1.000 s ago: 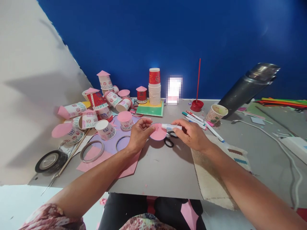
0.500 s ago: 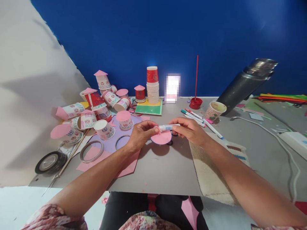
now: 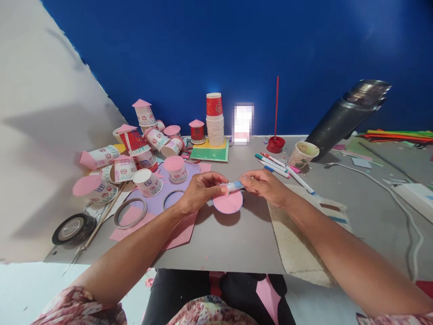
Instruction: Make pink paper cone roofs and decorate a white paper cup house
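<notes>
Between my hands, just above the table, is a pink paper disc (image 3: 227, 203) with a darker edge. My left hand (image 3: 204, 189) pinches the disc at its upper left, thumb on top. A small white tube with a blue label (image 3: 235, 185), which looks like a glue tube, lies across the disc's top edge. My right hand (image 3: 262, 184) grips the tube's right end between thumb and fingers. The tube's left end is close to my left thumb, and I cannot tell if it touches the paper.
Decorated paper cups (image 3: 148, 183), several with pink paper roofs, crowd the left. Tape rolls (image 3: 72, 229) lie nearer. Stacked cups (image 3: 215, 128) stand behind; markers (image 3: 274, 167), a patterned cup (image 3: 302, 155), a leaning black flask (image 3: 341, 117), a cloth (image 3: 297, 239) and a white cable (image 3: 389, 189) are right.
The disc now shows more of its face, lower down. The tube has tilted, its right end hidden further under my right fingers, and my right hand has shifted slightly.
</notes>
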A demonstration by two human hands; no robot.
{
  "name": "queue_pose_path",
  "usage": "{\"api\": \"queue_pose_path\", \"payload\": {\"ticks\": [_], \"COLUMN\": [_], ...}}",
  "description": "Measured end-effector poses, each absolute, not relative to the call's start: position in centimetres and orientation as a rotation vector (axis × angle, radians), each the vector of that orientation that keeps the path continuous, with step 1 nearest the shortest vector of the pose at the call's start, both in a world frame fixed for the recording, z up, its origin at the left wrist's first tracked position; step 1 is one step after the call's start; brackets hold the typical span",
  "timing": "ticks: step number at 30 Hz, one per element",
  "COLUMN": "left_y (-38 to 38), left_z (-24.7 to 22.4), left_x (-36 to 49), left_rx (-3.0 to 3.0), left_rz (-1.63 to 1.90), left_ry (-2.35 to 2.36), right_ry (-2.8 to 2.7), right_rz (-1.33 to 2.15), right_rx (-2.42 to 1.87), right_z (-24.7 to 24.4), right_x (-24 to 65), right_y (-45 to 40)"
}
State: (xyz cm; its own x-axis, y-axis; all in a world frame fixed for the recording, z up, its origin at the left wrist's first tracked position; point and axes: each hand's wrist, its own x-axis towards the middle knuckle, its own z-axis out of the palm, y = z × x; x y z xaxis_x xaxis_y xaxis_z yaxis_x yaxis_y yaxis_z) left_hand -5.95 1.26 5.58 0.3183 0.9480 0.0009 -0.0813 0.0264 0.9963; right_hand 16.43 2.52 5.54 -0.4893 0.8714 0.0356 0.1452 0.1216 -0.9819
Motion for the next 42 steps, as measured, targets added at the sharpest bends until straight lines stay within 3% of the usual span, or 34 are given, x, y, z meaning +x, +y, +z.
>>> {"api": "queue_pose_path", "payload": {"ticks": [4, 15, 23, 30, 36, 42], "left_y": [1.3, 1.6, 1.5, 1.6, 1.5, 1.6], "left_z": [5.6, 4.7, 5.0, 4.8, 5.0, 5.1], "left_x": [-6.1, -6.0, -6.3, -6.4, -6.5, -6.4], "left_rx": [1.245, 1.099, 1.074, 1.047, 1.061, 1.049], "left_rz": [0.965, 0.927, 0.928, 0.910, 0.906, 0.902], "left_ry": [0.882, 0.824, 0.879, 0.855, 0.850, 0.853], "right_ry": [-1.635, -1.778, -1.333, -1.200, -1.239, -1.477], "right_rz": [1.519, 1.355, 1.911, 2.070, 2.020, 1.691], "right_rx": [-0.960, -0.982, -0.702, -0.662, -0.679, -0.771], "right_z": [5.0, 5.1, 4.4, 4.2, 4.2, 4.1], "right_x": [16.0, 16.0, 14.7, 14.7, 14.9, 15.0], "right_y": [2.6, 2.2, 1.8, 1.9, 1.9, 2.0]}}
